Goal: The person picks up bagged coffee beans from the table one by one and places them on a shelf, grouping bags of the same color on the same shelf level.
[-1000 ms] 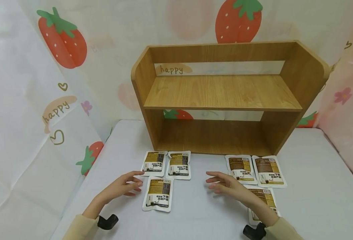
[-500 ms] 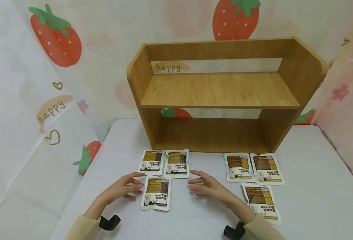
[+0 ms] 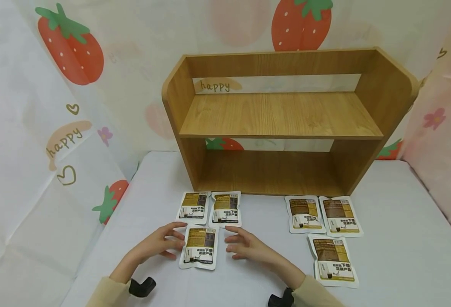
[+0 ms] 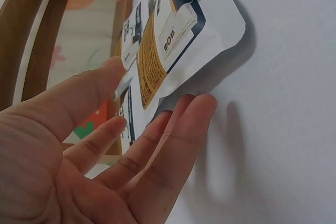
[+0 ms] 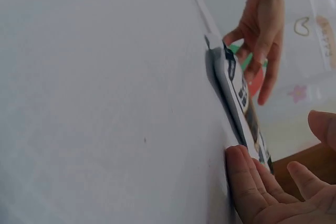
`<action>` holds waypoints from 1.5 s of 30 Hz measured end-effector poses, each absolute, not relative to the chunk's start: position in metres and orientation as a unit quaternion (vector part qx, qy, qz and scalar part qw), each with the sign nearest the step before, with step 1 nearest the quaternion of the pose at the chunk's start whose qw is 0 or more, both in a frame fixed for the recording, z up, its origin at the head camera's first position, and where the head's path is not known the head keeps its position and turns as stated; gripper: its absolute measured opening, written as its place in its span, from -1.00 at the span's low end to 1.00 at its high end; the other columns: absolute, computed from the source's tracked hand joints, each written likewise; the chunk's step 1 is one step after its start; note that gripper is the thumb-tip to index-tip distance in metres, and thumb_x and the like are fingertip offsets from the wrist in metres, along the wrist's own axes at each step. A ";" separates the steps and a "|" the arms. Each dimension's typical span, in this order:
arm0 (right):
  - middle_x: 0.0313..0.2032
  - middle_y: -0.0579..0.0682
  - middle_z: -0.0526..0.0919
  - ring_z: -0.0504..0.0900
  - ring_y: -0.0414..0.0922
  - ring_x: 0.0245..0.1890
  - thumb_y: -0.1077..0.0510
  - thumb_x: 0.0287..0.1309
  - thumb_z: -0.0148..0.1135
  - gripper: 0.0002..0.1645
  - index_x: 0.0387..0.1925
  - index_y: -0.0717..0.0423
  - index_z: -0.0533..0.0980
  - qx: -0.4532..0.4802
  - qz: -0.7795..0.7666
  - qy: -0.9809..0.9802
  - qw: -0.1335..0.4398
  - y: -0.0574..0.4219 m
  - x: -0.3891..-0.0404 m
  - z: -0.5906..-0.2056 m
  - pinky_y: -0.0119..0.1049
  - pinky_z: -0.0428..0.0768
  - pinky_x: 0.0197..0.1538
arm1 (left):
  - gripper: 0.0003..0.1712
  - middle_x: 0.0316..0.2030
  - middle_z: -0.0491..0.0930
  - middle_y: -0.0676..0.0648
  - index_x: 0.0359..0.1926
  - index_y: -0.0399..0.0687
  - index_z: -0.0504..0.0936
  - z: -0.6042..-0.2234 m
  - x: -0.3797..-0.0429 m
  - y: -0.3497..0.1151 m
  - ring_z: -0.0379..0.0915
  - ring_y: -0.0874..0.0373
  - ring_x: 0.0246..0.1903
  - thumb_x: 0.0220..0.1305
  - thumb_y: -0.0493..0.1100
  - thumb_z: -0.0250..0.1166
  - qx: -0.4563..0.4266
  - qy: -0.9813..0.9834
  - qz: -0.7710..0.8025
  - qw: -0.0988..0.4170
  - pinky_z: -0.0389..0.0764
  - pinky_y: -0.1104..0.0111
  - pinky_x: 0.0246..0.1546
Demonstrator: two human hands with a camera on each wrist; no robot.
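We see a pouch (image 3: 199,247) between our left grip (image 3: 158,244) and our right grip (image 3: 254,249).
Both are loose and wide, holding nothing. The pouch lies on the worktop (image 3: 398,238), just beside the left grip; we can't tell if they touch. Two other pouches (image 3: 193,207) lie past both grips.

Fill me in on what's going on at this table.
A person has their left hand and right hand on either side of the nearest packet in the left-hand group, fingers relaxed and not gripping it. Two more packets lie just behind it, and three others lie to the right. All six are on the white table, in front of a wooden shelf unit.
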State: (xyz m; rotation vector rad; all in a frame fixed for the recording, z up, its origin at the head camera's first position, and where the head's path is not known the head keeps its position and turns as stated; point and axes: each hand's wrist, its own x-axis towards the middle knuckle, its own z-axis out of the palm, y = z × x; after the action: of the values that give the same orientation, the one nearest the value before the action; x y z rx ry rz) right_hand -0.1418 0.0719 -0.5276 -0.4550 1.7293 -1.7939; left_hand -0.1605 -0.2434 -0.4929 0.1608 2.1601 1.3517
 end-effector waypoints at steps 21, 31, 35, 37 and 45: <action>0.06 0.23 0.43 0.63 -0.12 -0.28 0.21 0.10 0.25 -0.36 0.23 0.24 0.31 -0.176 -0.625 0.723 0.237 0.038 -0.131 -0.528 -0.41 0.56 -0.31 | -0.23 -0.06 0.40 -0.26 0.32 -0.16 0.21 -0.497 -0.150 -0.238 0.55 0.11 -0.32 0.10 -0.24 0.34 0.068 0.800 0.520 0.293 0.66 0.21 -0.35; -0.05 0.17 0.33 0.65 -0.15 -0.37 0.39 -0.15 0.39 -0.23 0.19 0.25 0.36 -0.156 -0.627 0.735 0.208 0.029 -0.119 -0.532 -0.55 0.48 -0.44 | -0.30 -0.11 0.41 -0.22 0.23 -0.23 0.33 -0.498 -0.141 -0.234 0.54 0.15 -0.36 0.06 -0.24 0.38 0.075 0.806 0.516 0.280 0.65 0.25 -0.41; -0.04 0.17 0.33 0.62 -0.21 -0.41 0.42 -0.18 0.38 -0.21 0.19 0.24 0.36 -0.147 -0.635 0.732 0.200 0.028 -0.115 -0.533 -0.55 0.48 -0.49 | -0.31 -0.13 0.41 -0.22 0.21 -0.26 0.34 -0.499 -0.137 -0.232 0.55 0.16 -0.38 0.05 -0.26 0.38 0.076 0.802 0.522 0.280 0.65 0.25 -0.42; -0.05 0.17 0.33 0.60 -0.22 -0.43 0.42 -0.18 0.37 -0.21 0.19 0.22 0.36 -0.143 -0.638 0.730 0.198 0.028 -0.113 -0.532 -0.55 0.48 -0.51 | -0.31 -0.14 0.41 -0.21 0.21 -0.27 0.34 -0.498 -0.135 -0.231 0.55 0.16 -0.39 0.04 -0.26 0.39 0.076 0.801 0.523 0.279 0.65 0.24 -0.43; -0.06 0.19 0.31 0.55 -0.27 -0.51 0.43 -0.22 0.39 -0.18 0.19 0.20 0.36 -0.132 -0.649 0.728 0.179 0.028 -0.114 -0.528 -0.56 0.46 -0.57 | -0.30 -0.12 0.40 -0.22 0.21 -0.22 0.35 -0.492 -0.135 -0.224 0.54 0.18 -0.42 0.02 -0.25 0.40 0.067 0.811 0.518 0.264 0.66 0.24 -0.43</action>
State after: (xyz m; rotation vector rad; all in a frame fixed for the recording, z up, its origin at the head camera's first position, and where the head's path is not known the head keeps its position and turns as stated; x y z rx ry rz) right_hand -0.1136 0.0280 -0.5280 -0.3723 2.0571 -1.8340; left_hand -0.1348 -0.2241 -0.4924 0.1812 2.1913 1.4007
